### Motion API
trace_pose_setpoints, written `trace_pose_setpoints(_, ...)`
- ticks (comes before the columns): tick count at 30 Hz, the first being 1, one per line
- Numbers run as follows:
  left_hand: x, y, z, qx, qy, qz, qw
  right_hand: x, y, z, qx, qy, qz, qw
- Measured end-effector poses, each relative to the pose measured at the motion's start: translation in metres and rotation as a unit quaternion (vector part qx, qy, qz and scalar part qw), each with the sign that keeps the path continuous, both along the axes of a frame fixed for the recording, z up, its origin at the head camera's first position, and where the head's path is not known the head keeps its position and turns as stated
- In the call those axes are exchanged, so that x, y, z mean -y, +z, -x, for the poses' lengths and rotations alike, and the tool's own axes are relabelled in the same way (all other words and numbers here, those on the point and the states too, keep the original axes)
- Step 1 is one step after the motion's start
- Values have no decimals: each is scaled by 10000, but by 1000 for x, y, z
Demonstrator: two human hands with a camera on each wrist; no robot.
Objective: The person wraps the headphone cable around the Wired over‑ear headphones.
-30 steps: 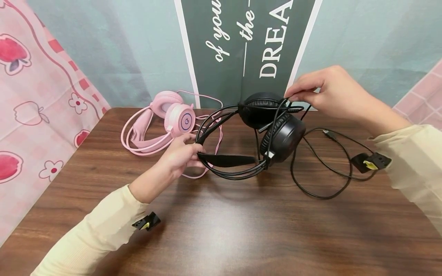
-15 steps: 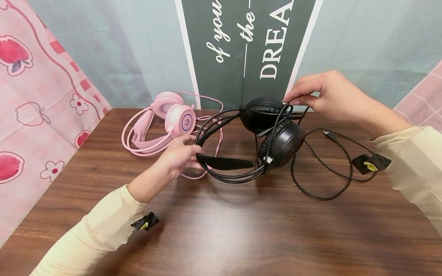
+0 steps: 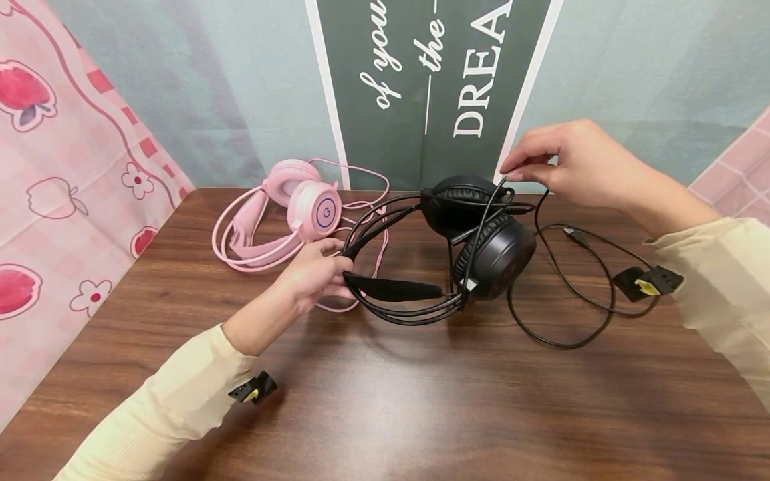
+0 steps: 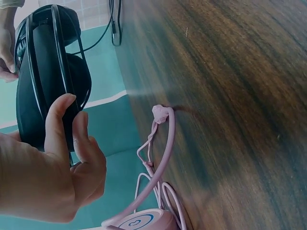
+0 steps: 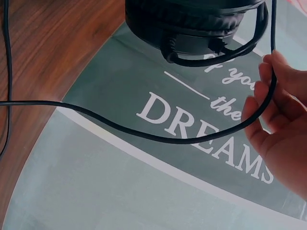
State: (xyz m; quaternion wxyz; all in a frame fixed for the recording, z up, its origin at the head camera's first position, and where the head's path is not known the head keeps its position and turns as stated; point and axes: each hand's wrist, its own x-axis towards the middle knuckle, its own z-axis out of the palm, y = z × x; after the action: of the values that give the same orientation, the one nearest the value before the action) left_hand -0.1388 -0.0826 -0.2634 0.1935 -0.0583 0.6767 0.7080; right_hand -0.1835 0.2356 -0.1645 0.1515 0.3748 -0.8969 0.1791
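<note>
My left hand (image 3: 313, 274) grips the headband of a black over-ear headset (image 3: 502, 257), fingers and thumb around its padded band, as the left wrist view also shows. The ear cups point to the right, close over the table's back part. My right hand (image 3: 577, 160) is raised beside the far ear cup and pinches the headset's black cable (image 5: 172, 140) between thumb and fingers. From there one run of cable crosses the ear cups and headband; another drops to the table. A pink headset (image 3: 315, 210) lies on the table just behind my left hand.
Loops of black cable with a USB plug (image 3: 574, 235) lie on the wooden table (image 3: 385, 401) at right, under my right wrist. The pink headset's cord (image 4: 160, 184) trails beside it. A printed cloth (image 3: 421, 80) hangs along the table's back edge.
The black headset has sunk slightly and shifted a little right. My right hand still pinches the cable, with a longer run now hanging right of its fingers. The pink headset stays put.
</note>
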Motion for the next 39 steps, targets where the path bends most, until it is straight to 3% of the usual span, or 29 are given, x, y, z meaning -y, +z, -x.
trace_pose_setpoints(5, 0, -1, 0, 27, 37, 82, 10000, -2, 2, 1, 99, 16, -192, 9998)
trace_pose_setpoints(14, -2, -1, 0, 1, 92, 53, 9999, -2, 10, 8, 778, -525, -843, 9920)
trace_pose_setpoints(18, -2, -2, 0, -33, 57, 71, 10000, 1, 14, 13, 785, -704, -949, 9899)
trace_pose_setpoints(28, -3, -1, -1, -48, -6, 184, 9998, 3, 21, 19, 1098, -1322, -872, 9813)
trace_pose_setpoints(39, -3, -2, -3, -60, -215, 485, 9986, 1, 23, 26, 1028, -1585, -695, 9795)
